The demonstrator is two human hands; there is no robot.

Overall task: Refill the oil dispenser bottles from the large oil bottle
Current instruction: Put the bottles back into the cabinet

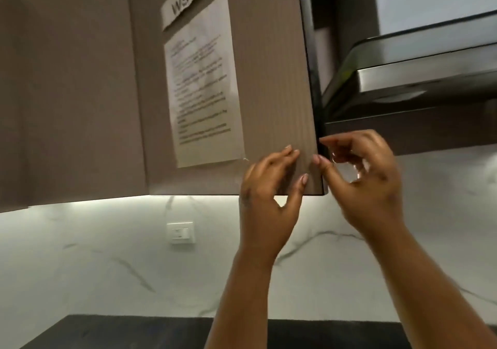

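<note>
I count two hands, a left hand and a right hand. Two paper sheets hang on one cabinet door: a strip and a page. One wall switch.

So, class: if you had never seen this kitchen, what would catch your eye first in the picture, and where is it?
First, the two hands at the lower right corner of the brown cupboard door: the left hand lies on its face, the right hand curls round its edge. Next, the printed sheet taped to the door under a torn "WS 14" label.
</note>
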